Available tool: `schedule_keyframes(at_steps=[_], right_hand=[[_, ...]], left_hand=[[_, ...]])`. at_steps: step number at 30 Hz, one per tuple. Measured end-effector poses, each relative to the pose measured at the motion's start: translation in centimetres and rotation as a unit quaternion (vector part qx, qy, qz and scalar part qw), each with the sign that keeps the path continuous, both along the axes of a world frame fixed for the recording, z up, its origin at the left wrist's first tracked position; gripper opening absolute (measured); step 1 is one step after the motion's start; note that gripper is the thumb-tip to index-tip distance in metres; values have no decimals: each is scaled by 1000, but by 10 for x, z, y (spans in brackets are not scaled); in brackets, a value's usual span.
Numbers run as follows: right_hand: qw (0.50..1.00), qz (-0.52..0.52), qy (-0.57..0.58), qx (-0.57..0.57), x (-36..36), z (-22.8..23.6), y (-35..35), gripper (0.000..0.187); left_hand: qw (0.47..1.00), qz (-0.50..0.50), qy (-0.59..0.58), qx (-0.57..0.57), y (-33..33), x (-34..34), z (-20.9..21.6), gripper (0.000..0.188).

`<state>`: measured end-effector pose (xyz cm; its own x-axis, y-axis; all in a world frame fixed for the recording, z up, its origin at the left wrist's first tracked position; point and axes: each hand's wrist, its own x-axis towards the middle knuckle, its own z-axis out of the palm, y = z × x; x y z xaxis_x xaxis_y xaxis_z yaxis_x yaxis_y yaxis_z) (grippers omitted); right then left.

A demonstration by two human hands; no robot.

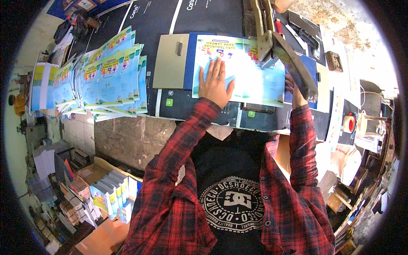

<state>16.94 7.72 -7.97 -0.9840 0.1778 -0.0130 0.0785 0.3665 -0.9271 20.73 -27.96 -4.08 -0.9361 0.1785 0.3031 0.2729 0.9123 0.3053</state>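
Tabletop [208, 21] is black, room [83, 131] cluttered; left hand [215, 86] spreads flat on printed sheet [251, 90]; right hand [298, 94], grip unclear.

head cam, left of a side-by-side fisheye pair | from: wearer's head, above the black t-shirt [231, 187] | facing: steeply down and forward onto the board-covered workbench [212, 21] | range: near, left hand [216, 85] and right hand [296, 91] in the upper middle | frame: upright, unmirrored, edges bowed, rim dark

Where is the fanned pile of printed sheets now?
In the head view, the pile of printed sheets lies at upper left on the black worktop, just left of the beige panel, with the left hand farther right.
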Motion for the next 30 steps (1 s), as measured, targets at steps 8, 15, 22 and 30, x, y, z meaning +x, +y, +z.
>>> schedule_keyframes(at_steps=[8,15,22,30], right_hand=[[980,-8,-153,-124,10,90,-97,44],[991,-77,-63,-91,-7,145,-64,45],[815,307,115,477,1,287,-146,45],[885,141,132,424,54,194,-167,89]], left_hand=[[1000,11,-8,-12,-47,-2,3,70],[1000,11,-17,-24,-43,-6,5,70],[999,25,-25,-34,-46,-6,3,71],[1000,13,-8,-12,-44,-4,8,67]])
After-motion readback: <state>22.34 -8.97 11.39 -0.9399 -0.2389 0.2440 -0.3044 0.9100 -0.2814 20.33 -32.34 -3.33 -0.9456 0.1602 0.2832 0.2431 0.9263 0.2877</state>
